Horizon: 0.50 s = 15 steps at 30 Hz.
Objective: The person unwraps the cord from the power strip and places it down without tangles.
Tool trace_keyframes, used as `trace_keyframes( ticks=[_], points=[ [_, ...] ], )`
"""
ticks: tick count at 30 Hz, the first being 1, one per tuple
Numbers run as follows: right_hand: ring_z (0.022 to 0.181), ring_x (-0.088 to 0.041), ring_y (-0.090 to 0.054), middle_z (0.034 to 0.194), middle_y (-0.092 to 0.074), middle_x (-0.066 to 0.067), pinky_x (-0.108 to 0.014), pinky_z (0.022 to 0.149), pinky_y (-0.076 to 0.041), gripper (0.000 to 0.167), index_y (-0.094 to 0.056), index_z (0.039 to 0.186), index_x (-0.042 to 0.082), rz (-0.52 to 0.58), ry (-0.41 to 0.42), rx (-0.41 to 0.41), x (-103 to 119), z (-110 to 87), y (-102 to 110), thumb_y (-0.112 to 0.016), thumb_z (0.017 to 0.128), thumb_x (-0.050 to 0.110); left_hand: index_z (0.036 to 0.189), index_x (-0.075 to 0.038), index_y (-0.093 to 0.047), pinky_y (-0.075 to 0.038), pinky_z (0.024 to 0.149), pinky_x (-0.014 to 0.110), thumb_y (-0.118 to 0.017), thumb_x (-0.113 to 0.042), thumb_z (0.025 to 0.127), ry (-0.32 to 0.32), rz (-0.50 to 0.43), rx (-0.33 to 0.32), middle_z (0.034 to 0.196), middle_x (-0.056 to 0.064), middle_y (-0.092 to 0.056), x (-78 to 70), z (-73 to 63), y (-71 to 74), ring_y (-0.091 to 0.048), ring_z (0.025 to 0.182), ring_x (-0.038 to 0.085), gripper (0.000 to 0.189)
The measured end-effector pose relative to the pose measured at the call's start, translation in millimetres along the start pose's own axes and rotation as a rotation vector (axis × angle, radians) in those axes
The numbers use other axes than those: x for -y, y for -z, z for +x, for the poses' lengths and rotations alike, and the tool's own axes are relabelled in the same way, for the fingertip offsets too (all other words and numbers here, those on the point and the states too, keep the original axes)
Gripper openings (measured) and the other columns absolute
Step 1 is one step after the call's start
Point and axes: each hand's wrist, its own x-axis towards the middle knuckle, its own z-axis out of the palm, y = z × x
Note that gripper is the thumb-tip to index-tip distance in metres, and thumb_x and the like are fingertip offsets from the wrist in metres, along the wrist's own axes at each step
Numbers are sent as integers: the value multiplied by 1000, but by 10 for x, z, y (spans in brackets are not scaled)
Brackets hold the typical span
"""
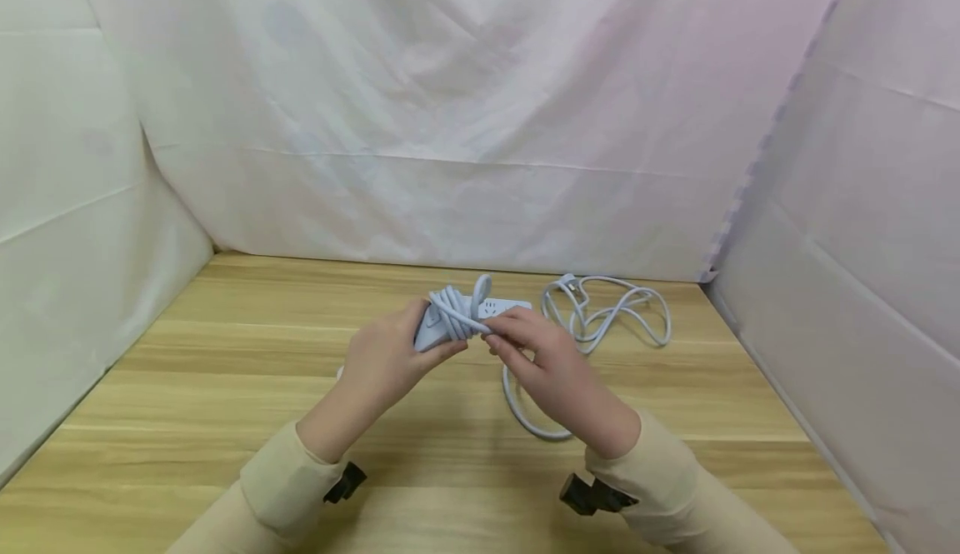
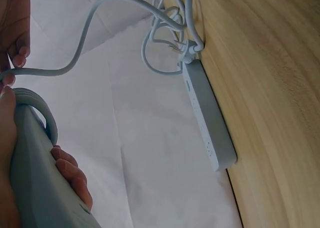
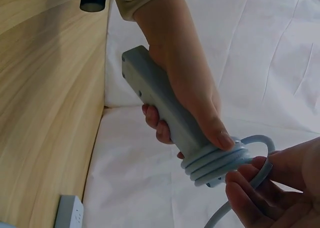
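My left hand (image 1: 378,358) grips a pale grey-blue power strip (image 3: 155,95) along its body, held up above the table. Several turns of its cord (image 3: 212,165) are wound around one end, and the left thumb rests on them in the right wrist view. Close beside that end, my right hand (image 1: 555,366) pinches the cord between thumb and fingers. A small loop of cord (image 1: 482,287) stands up over the windings. From the right hand the free cord (image 2: 85,37) curves away, seen in the left wrist view.
A second power strip (image 2: 210,118) lies on the wooden table (image 1: 225,379) behind the hands. Right of it lies a loose tangle of cord (image 1: 611,312) with a plug (image 1: 570,281). White cloth (image 1: 450,121) hangs at the back and both sides.
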Motion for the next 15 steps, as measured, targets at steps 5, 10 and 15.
trace_keyframes(
  ticks=[5,10,15],
  points=[
    [79,-11,-60,98,-66,-3,-29,68,-51,17,-70,109,1,-29,-36,-43,-49,16,65,-63,94,3,99,-15,-57,-34,43,28,-70,-63,78,-68,52,16,66,-7,-49,-4,-41,-25,-44,51,10,55],
    [82,-10,-61,101,-67,-3,-29,67,-51,16,-71,108,3,-95,-69,-84,-97,18,152,-62,96,6,100,-16,-58,-33,42,25,-72,-62,77,-181,78,-12,65,-9,-50,8,-87,-56,-41,50,7,53],
    [82,-10,-60,102,-66,-3,-31,67,-50,16,-71,108,2,-110,-103,-85,-165,0,207,-61,97,8,107,-16,-59,-30,41,23,-70,-65,75,-275,117,-24,64,-11,-52,43,-139,-111,-39,49,4,59]
  ],
)
